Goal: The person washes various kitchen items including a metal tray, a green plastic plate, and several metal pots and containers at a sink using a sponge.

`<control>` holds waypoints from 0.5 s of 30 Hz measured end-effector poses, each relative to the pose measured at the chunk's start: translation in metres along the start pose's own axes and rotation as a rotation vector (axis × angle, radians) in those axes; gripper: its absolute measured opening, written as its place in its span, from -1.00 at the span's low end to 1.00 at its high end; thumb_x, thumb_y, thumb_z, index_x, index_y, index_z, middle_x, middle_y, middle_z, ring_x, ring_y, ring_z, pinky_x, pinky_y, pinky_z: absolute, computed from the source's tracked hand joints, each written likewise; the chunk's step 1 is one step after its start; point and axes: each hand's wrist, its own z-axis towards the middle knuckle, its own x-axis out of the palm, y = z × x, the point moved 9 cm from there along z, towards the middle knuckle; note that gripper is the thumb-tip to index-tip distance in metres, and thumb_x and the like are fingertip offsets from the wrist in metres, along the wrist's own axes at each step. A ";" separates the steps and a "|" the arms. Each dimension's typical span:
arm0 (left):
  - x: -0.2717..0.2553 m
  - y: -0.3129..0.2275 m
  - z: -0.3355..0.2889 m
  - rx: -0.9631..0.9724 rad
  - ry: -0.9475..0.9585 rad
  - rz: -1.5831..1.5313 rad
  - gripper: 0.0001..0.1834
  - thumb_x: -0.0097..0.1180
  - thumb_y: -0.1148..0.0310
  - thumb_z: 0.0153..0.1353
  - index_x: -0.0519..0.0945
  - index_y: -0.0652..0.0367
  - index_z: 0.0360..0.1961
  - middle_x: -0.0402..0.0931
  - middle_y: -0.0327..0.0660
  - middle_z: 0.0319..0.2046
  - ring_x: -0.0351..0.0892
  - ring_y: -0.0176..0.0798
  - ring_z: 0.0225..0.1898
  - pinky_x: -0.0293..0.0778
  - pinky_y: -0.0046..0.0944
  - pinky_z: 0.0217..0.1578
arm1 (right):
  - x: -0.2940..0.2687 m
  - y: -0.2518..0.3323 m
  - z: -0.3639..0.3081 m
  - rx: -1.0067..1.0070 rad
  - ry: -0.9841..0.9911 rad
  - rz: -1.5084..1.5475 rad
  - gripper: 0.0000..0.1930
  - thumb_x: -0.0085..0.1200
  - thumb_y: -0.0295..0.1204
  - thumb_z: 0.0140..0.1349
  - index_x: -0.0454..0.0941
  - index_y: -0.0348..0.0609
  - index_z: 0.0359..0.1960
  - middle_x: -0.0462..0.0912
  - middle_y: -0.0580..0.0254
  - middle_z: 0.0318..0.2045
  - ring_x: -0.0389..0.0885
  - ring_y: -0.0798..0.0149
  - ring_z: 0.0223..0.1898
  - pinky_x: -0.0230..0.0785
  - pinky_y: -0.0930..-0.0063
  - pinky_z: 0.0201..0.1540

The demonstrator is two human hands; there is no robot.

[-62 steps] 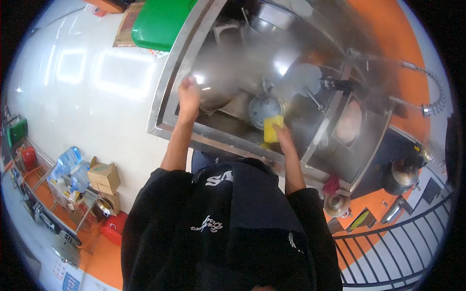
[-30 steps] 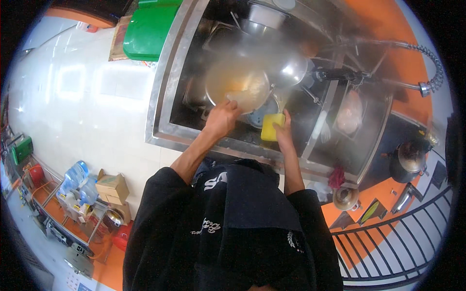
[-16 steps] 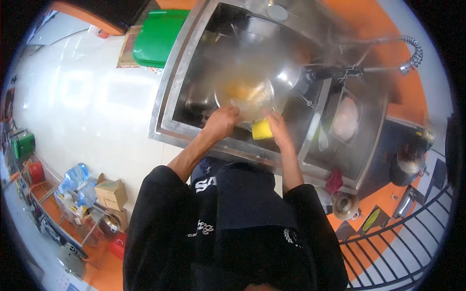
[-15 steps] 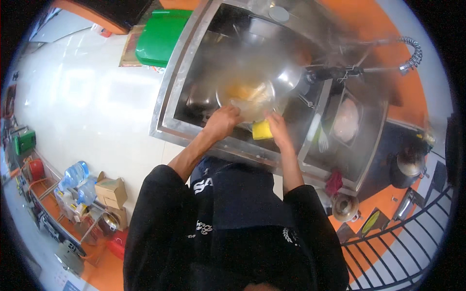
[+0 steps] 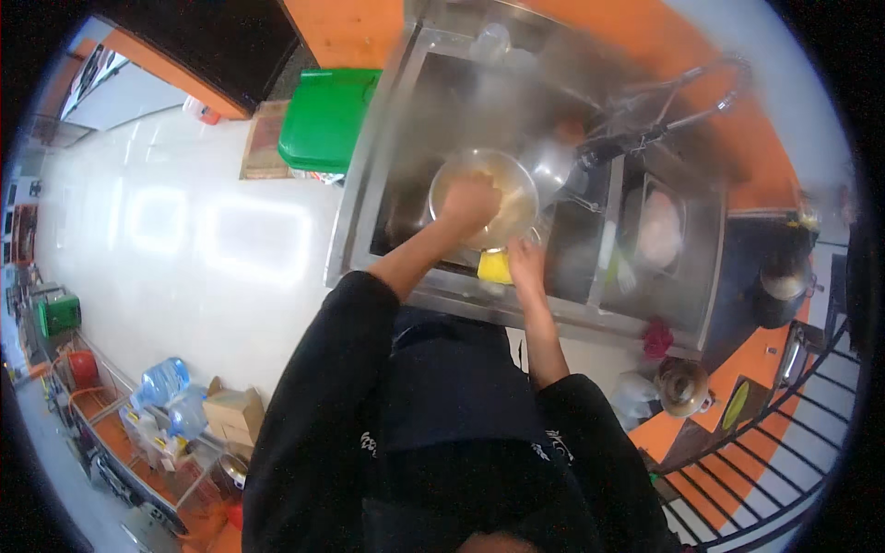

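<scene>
Haze (image 5: 502, 101) veils the sink (image 5: 376, 189); toward its front edge a round bowl (image 5: 502, 164) opens upward. The left hand (image 5: 472, 201) is inside, its grip hidden, can't tell. The right hand (image 5: 525, 263) clamps a sponge (image 5: 494, 268) at the near rim, long axis unclear.

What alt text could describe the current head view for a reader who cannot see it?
A person's left hand is over a round metal bowl at a steel sink, while the right hand holds a yellow sponge near the bowl's near rim. A green bin is left of the sink.
</scene>
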 end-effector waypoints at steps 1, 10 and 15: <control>0.008 0.005 0.003 0.037 0.033 0.116 -0.83 0.10 0.28 0.02 0.64 0.10 -0.42 0.54 -0.14 -0.32 0.56 -0.09 -0.25 0.48 -0.10 -0.21 | 0.007 0.013 -0.006 -0.048 -0.054 -0.063 -0.68 -0.03 -0.28 0.15 0.52 -0.40 -0.44 0.58 0.00 -0.55 0.48 0.27 -0.54 0.31 0.32 -0.40; -0.013 0.012 -0.035 0.438 0.171 0.216 -0.80 0.08 0.30 -0.03 0.67 0.08 -0.40 0.59 -0.12 -0.34 0.59 -0.11 -0.23 0.52 -0.11 -0.29 | 0.077 0.033 -0.082 0.200 -0.262 0.506 -0.79 -0.02 -0.37 0.16 0.52 -0.31 -0.43 0.49 0.36 -0.51 0.38 0.47 -0.47 0.25 0.52 -0.42; -0.067 0.036 -0.041 0.367 -0.056 -0.047 -0.80 0.07 0.26 -0.01 0.67 0.07 -0.44 0.60 -0.10 -0.41 0.62 -0.11 -0.31 0.54 -0.07 -0.34 | 0.101 0.037 -0.098 0.199 -0.370 0.612 -0.82 -0.02 -0.41 0.14 0.50 -0.30 -0.34 0.52 0.29 -0.42 0.43 0.46 -0.41 0.30 0.51 -0.36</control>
